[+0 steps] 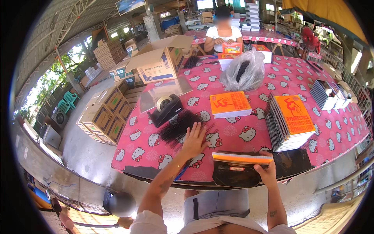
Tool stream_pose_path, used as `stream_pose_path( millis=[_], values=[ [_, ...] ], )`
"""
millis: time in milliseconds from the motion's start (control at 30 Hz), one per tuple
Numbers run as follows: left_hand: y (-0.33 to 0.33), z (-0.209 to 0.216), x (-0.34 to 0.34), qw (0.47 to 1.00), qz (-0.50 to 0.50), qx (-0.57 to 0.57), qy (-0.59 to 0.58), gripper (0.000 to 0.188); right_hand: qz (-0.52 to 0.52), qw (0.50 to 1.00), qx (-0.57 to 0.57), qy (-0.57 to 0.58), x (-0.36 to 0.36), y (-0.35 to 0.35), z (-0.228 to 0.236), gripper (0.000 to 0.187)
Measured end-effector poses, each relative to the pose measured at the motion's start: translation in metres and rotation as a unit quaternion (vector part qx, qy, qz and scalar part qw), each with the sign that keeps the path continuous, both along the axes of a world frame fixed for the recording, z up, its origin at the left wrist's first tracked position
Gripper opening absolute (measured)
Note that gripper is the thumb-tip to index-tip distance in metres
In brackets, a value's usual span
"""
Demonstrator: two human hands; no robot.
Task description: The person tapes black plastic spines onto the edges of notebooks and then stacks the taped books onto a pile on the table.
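My left hand [194,141] reaches over a pile of thin black spiral binding coils [180,126], fingers stretched out at the pile's right side. At the table's front edge, my right hand [266,171] grips the right end of an orange-covered notebook [241,158], thumb toward me. The notebook's long edge faces me, against a black block-like piece [235,176] with a small label. A tall stack of orange notebooks with black coils [293,121] stands beyond my right hand. A lower stack of orange-covered books [230,104] lies ahead.
A black tape dispenser [166,110] sits behind the coils. An open cardboard box [160,64] stands at the far left, and a clear plastic bag [244,72] lies far ahead. Across the table [218,138], a person [223,35] handles orange books. More bound books [329,94] are at right.
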State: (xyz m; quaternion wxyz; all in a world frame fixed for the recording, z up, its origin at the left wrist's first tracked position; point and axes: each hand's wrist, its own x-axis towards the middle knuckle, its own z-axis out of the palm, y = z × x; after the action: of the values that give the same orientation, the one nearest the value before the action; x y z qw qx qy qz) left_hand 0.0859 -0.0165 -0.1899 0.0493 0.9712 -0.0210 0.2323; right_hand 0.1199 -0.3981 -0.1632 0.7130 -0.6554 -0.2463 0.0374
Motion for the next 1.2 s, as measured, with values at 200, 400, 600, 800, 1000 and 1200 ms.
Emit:
stream_pose_path(
  millis=[200,400,600,800,1000,1200],
  values=[
    [0.094,0.003,0.011,0.991,0.084,0.081,0.062,0.053,0.001,1.000,-0.002,0.006,0.001,-0.003,-0.019,0.059],
    [0.066,0.028,0.005,0.995,0.078,0.059,-0.002,0.032,0.009,1.000,-0.002,-0.007,0.022,0.020,-0.015,0.058],
    [0.011,0.049,-0.041,0.982,0.059,-0.126,-0.128,0.034,-0.206,0.907,-0.120,-0.347,-0.005,0.035,0.076,0.065],
    [-0.068,0.093,-0.067,0.907,-0.036,-0.385,-0.169,0.026,-0.010,0.863,-0.285,-0.416,-0.008,0.119,0.090,0.024],
    [-0.094,0.100,-0.087,0.947,-0.025,-0.252,-0.196,0.023,-0.015,0.883,-0.241,-0.402,0.000,0.131,0.086,0.007],
    [-0.093,0.091,-0.081,0.941,-0.020,-0.259,-0.215,0.019,-0.008,0.882,-0.254,-0.396,-0.002,0.131,0.087,0.009]
  ],
)
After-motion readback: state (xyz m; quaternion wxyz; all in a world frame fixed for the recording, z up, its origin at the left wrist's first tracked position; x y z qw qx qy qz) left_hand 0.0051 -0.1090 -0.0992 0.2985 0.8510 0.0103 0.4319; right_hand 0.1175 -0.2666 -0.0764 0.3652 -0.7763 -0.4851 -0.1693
